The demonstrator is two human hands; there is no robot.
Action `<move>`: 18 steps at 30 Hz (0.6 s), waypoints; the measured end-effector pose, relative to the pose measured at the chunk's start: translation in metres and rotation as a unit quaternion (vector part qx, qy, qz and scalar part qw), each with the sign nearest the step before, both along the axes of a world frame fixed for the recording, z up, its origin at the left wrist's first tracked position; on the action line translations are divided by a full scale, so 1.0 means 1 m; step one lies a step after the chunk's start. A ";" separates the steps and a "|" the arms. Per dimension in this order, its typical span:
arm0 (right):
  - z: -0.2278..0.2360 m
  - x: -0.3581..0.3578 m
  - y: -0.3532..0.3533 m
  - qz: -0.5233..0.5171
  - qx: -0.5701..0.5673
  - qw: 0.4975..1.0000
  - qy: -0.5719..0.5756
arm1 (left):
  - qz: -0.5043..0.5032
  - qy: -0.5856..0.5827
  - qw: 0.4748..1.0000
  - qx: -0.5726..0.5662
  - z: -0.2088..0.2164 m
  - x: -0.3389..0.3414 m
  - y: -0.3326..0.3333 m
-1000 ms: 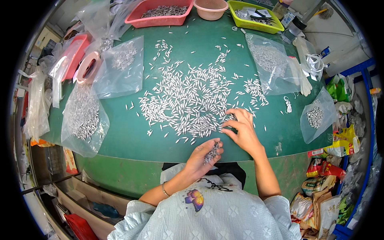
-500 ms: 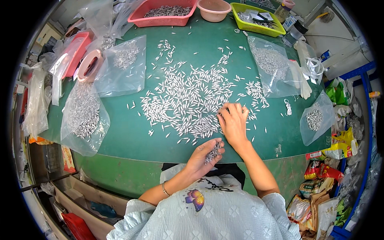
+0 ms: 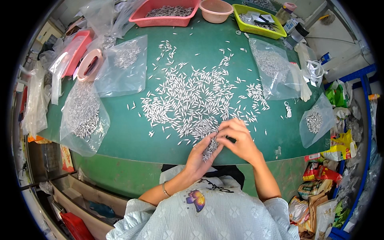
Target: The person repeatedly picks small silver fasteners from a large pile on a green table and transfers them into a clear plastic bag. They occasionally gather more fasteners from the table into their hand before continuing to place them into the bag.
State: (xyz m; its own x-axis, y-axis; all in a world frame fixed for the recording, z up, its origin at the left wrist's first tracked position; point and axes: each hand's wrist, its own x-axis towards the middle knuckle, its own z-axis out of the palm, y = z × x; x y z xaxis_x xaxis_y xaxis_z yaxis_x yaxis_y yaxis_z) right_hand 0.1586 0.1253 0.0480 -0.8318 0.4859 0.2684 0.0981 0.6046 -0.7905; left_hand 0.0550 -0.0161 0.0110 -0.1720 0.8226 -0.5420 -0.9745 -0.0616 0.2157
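Note:
Many small silver spindle-shaped metal pieces (image 3: pixel 180 96) lie loose across the middle of the green table (image 3: pixel 132 138). Near the front edge, my left hand (image 3: pixel 195 160) is closed around a clump of small grey metal parts (image 3: pixel 210 151), held between thumb and fingers. My right hand (image 3: pixel 242 143) has come up against that clump from the right, fingers bent and their tips close together at its top. Whatever is between those right fingertips is too small to make out. The loose pile's lower edge lies just beyond both hands.
Clear bags of metal parts lie left (image 3: pixel 86 120), upper left (image 3: pixel 130 60), upper right (image 3: pixel 276 66) and right (image 3: pixel 314 122). Along the back stand a red tray (image 3: pixel 164 22), a pink bowl (image 3: pixel 216 17) and a yellow-green basket (image 3: pixel 256 27). A blue rack (image 3: pixel 366 96) borders the right side.
My right hand has moved from the loose pieces down and toward me to the clump in my left hand. My left hand has stayed nearly in place, still holding the clump.

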 end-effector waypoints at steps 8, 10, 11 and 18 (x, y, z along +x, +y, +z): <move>-0.033 -0.016 0.032 -0.193 0.119 0.973 -0.050 | -0.040 -0.057 0.996 0.056 -0.004 -0.002 0.000; -0.038 -0.018 0.031 -0.194 0.157 0.965 -0.076 | -0.049 -0.070 0.994 0.066 -0.005 -0.001 0.001; -0.035 -0.017 0.029 -0.165 0.145 0.971 -0.092 | -0.049 -0.076 0.993 0.071 -0.007 -0.001 -0.001; -0.013 -0.009 0.032 -0.056 0.013 0.996 -0.071 | -0.020 -0.089 0.996 -0.007 0.015 -0.009 0.003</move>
State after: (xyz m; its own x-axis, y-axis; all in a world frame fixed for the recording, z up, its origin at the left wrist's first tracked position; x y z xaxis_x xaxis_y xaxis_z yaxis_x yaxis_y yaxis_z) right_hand 0.1496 0.1569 0.0348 -0.8035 0.5717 0.1659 0.2745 0.6032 -0.7489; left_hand 0.0459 -0.0132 0.0259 -0.0386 0.8188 -0.5728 -0.9990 -0.0197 0.0392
